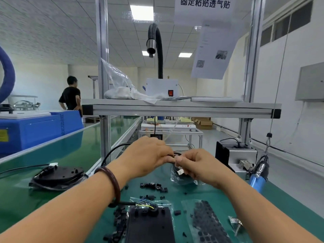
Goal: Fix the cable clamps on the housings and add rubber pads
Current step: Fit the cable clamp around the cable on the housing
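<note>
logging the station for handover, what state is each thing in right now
left hand: grips the black cable
right hand: pinches the white connector
flat housing: lies on the table, wires exposed
round housing: rests on the belt, untouched
cable clamps: loose on the table
screwdriver: hangs, unused

Bright ceiling panels (141, 12), glare on green belt (122, 123), wide-angle edge bending
</note>
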`<control>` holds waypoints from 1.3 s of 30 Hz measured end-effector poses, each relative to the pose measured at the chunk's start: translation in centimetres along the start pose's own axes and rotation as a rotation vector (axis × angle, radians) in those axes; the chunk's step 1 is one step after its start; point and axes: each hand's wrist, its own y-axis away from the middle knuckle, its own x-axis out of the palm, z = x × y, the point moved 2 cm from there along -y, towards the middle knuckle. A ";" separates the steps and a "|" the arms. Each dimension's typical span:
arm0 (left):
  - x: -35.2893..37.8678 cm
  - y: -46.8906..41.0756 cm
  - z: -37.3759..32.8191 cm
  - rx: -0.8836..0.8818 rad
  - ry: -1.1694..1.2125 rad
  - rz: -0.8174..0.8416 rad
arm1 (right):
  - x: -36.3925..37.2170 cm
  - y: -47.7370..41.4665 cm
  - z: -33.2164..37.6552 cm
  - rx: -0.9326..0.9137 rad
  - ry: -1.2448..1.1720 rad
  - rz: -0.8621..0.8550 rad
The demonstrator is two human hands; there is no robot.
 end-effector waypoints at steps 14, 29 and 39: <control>-3.9 -0.9 0.2 0.105 -0.103 -0.295 | -4.2 3.2 3.4 -0.162 -0.107 -0.085; -4.3 -3.0 -0.5 0.159 -0.140 -0.272 | -6.3 5.3 2.2 -0.153 -0.280 -0.112; -3.5 -2.5 0.3 0.166 -0.176 -0.272 | -5.9 5.1 1.6 -0.127 -0.275 -0.079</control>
